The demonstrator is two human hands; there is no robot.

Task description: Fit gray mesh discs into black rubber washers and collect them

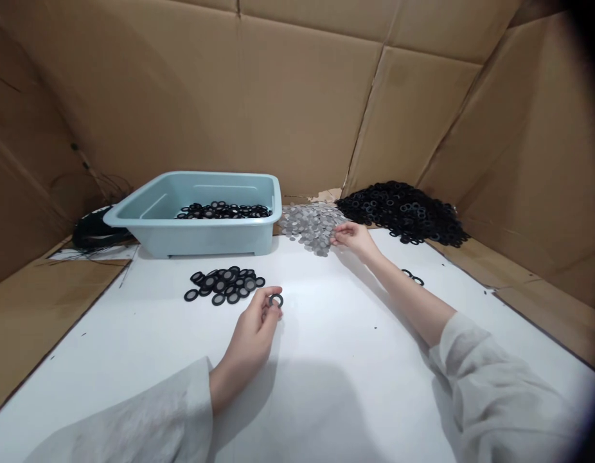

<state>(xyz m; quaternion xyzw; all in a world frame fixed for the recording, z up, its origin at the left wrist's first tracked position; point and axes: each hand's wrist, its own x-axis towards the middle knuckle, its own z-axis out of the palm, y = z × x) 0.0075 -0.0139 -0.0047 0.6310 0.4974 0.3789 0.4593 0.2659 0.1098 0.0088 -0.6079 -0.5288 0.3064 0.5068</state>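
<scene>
Between the thumb and fingers of my left hand [254, 331] is a black rubber ring [276, 301], its hole showing pale. Just left of that hand, a loose pile of black rings with grey mesh discs in them [225, 283] lies on the white tabletop. My right hand [353, 239] reaches to the right edge of a heap of small grey mesh discs [313, 225]. Its fingertips are pinched together there; whether a disc is between them is too small to make out.
A light blue plastic basin [205, 238] at the back left holds many black rings with discs. A large heap of black rings [403, 212] rises at the back right. Two loose rings [413, 278] lie near my right forearm. Cardboard walls [307, 96] enclose the white tabletop [317, 386].
</scene>
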